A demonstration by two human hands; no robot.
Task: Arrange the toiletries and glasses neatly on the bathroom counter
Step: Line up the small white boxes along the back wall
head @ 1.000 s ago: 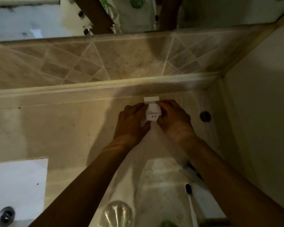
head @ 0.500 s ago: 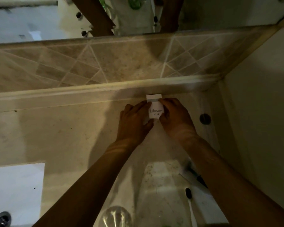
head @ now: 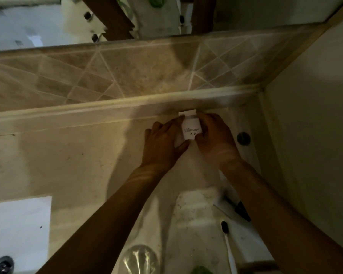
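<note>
**A:** so where's the white tube (head: 192, 128) sitting?

**B:** far back of the counter (head: 67, 165), right up against the ledge under the tiled backsplash (head: 127, 72); left hand (head: 162, 144) wraps its left side with curled fingers, right hand (head: 214, 135) pinches the right side

**A:** anything else around?

**B:** a clear glass (head: 140, 260) at the near edge; toothbrush (head: 227, 240) by the right forearm; round dark cap (head: 244, 138) just right of the hands

Backsplash ledge (head: 107, 107) just behind container (head: 191, 129)
</note>
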